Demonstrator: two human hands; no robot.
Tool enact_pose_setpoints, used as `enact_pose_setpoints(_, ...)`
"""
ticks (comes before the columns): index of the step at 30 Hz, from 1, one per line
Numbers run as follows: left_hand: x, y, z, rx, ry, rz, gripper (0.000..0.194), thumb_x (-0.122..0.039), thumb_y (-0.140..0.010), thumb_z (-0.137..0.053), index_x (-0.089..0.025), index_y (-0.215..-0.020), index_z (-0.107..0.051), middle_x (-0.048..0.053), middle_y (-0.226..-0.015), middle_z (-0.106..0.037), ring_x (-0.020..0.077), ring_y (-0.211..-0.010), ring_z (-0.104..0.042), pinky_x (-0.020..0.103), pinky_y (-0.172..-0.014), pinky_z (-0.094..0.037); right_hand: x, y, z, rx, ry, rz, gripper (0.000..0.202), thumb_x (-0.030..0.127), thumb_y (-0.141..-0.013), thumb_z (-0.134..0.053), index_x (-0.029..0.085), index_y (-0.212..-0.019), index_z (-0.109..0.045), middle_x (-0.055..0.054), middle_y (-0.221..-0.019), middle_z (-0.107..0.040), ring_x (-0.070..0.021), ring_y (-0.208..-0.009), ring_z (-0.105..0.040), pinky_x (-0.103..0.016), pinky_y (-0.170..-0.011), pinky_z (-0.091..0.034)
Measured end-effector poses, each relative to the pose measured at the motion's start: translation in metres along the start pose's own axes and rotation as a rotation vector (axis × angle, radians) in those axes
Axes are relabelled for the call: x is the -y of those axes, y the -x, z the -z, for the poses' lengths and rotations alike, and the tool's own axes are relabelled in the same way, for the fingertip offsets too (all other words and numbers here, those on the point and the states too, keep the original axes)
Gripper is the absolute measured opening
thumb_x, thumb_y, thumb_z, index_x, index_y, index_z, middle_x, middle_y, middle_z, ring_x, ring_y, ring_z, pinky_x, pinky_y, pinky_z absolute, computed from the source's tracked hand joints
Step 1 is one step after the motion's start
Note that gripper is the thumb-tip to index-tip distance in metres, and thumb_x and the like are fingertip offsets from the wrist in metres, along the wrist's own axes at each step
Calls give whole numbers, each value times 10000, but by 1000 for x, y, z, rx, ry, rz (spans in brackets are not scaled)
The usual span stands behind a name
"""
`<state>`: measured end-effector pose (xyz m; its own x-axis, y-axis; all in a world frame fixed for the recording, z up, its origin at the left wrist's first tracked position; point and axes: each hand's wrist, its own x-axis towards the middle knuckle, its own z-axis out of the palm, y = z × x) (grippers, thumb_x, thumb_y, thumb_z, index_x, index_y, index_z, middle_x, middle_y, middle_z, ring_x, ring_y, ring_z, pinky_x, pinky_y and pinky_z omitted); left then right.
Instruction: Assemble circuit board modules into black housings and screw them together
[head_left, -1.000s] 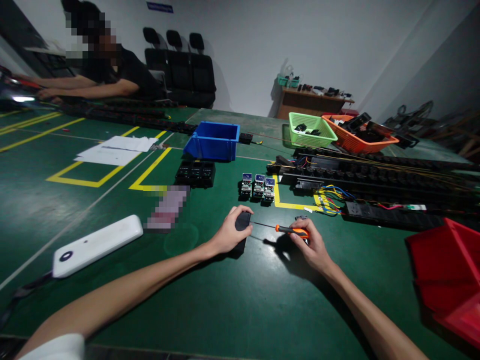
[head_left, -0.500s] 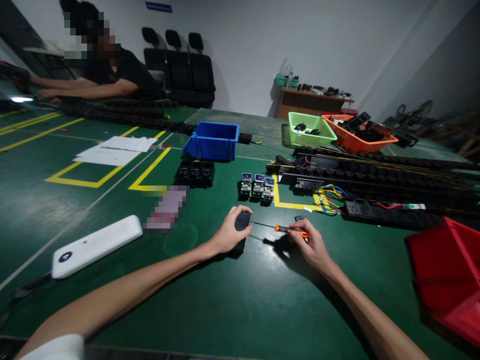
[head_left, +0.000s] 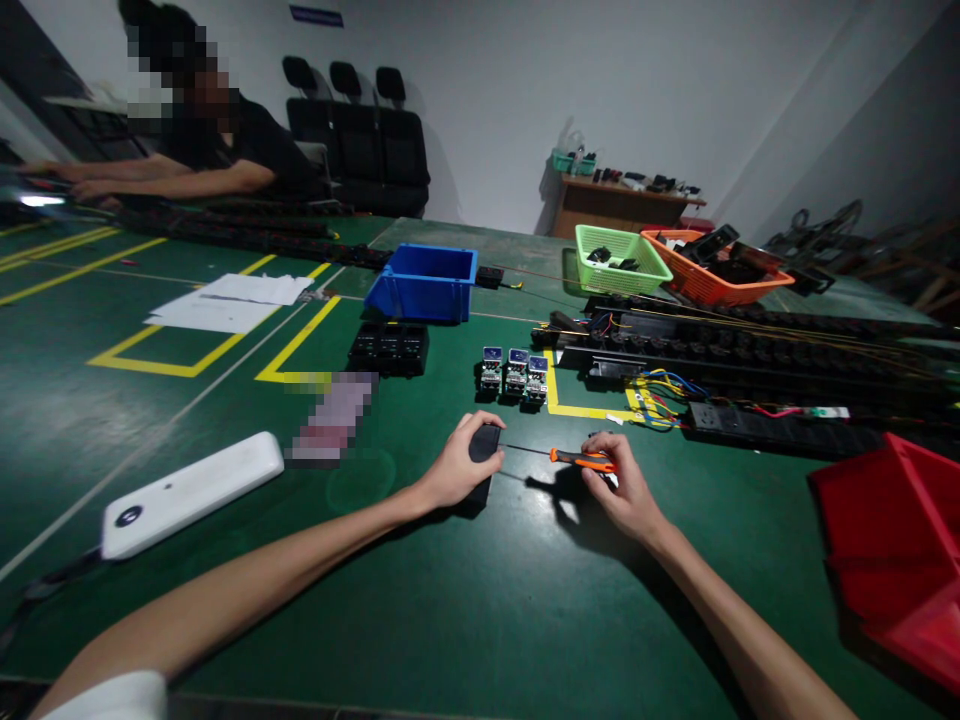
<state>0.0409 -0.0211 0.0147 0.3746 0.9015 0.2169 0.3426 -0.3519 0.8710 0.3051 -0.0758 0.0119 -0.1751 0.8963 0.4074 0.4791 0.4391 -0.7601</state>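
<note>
My left hand [head_left: 456, 468] is closed around a small black case [head_left: 486, 445] and holds it on edge on the green tabletop. An orange-and-black screwdriver [head_left: 583, 460] lies nearly level in my right hand [head_left: 624, 492], between thumb and fingers. Its thin shaft points left, and the tip meets the right side of the case; whether it sits in a screw is too small to tell. Just beyond the case stand several small circuit modules [head_left: 515, 374] with metal-framed tops. A small dark part behind my right fingers is mostly hidden.
A blue bin [head_left: 427, 285] and black blocks [head_left: 388, 348] stand farther back. Long black rails with wires [head_left: 675, 355] stretch right, near a red bin [head_left: 892, 540]. Green [head_left: 622, 262] and orange [head_left: 712, 275] baskets hold parts. A white device [head_left: 191, 495] lies left. Another person sits far left.
My right fingers have shifted on the screwdriver handle, the index finger now stretched along above it. The case, my left hand and the shaft stay in place.
</note>
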Motion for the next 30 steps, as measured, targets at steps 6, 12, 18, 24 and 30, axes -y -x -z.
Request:
enact_pose_setpoints(6,2,0,0,9,3,1,295,-188,-774,-588,-220,-1063,-541,27,-997,-530,181,-909,-516,307,-835,-422,1,-1,3,-15,51,-14,138,303,-899,-545,226,-1007,-508,-58,-928,-577,-209,-863,-580,-339,-760,-473)
enact_pose_setpoints(12,2,-1,0,-5,1,-5,299,-183,-767,-587,-217,-1061,-550,30,-1002,-542,187,-929,-518,316,-857,-419,1,-1,4,-30,117,-28,135,313,-885,-566,217,-979,-552,-40,-863,-618,-189,-748,-600,-302,-677,-473)
enact_pose_setpoints(18,1,-1,0,-1,-3,-5,299,-184,-772,-591,-219,-1065,-546,29,-1006,-537,184,-927,-517,308,-848,-418,2,-1,4,-26,158,-57,134,324,-886,-563,210,-956,-570,-34,-823,-631,-180,-695,-604,-286,-631,-464)
enact_pose_setpoints(24,1,0,0,2,3,-3,299,-185,-774,-590,-220,-1068,-543,29,-1012,-531,181,-919,-516,303,-833,-419,2,-1,4,8,144,-111,162,363,-896,-548,208,-936,-574,-14,-723,-629,-167,-612,-590,-278,-589,-445)
enact_pose_setpoints(30,2,0,-1,2,12,5,299,-188,-774,-591,-220,-1068,-547,29,-1000,-534,181,-907,-518,301,-830,-423,0,-1,3,45,105,-136,180,369,-913,-515,203,-929,-582,8,-636,-603,-147,-532,-558,-258,-540,-417)
